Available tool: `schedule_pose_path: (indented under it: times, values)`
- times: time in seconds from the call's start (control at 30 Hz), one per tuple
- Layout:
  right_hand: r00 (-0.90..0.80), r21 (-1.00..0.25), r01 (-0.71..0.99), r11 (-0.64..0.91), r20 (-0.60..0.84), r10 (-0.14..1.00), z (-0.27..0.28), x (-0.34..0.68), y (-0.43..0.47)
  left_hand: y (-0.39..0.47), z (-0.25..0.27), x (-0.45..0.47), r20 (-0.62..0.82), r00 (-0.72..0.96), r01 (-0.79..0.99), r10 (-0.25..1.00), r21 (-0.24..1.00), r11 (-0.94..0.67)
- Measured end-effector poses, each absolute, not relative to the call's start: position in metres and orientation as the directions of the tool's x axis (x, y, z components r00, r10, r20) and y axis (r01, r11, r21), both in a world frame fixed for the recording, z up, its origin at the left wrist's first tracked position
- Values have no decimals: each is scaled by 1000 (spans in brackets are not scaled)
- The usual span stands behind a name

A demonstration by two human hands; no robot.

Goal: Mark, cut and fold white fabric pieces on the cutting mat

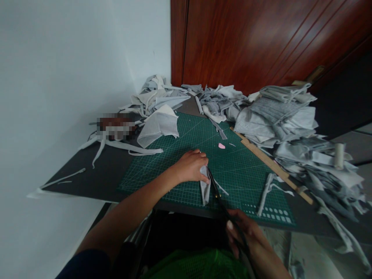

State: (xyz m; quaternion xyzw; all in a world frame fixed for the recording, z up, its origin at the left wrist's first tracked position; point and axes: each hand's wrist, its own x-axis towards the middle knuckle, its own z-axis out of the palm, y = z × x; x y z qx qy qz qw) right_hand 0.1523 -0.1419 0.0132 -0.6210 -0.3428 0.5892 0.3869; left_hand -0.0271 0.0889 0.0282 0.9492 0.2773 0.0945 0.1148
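Note:
My left hand [192, 166] is closed on a folded strip of pale grey fabric [205, 192] near the front of the green cutting mat [186, 133]. The strip hangs toward me, its lower end close to the table edge. In my right hand [242, 232] are the handles of black scissors [218, 195]. Their blades lie along the right side of the fabric, pointing away from me toward my left fingers. Whether the blades touch the cloth I cannot tell. A thin white offcut [223, 189] lies just right of the blades.
Piled grey fabric [276, 116] covers the right side, and another heap [154, 97] stands by the wall. A wooden ruler [267, 161] runs along the mat's right. A rolled strip [265, 195], a pink scrap [221, 146] and a spread fabric piece [159, 126] lie on the mat.

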Motion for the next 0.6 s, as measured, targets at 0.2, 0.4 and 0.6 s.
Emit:
schedule_pose_path:
  times: [0.2, 0.4, 0.6]
  values:
    - [69, -897, 3, -442, -441, 895, 14, 151, -144, 89, 29, -27, 112, 835, 497, 538, 266, -826]
    - [50, -916, 50, -399, -397, 917, 12, 151, -143, 88, 28, -27, 129, 830, 501, 542, 255, -827]
    - [25, -888, 67, -455, -454, 891, 5, 152, -143, 89, 28, -28, 131, 832, 500, 540, 247, -830]
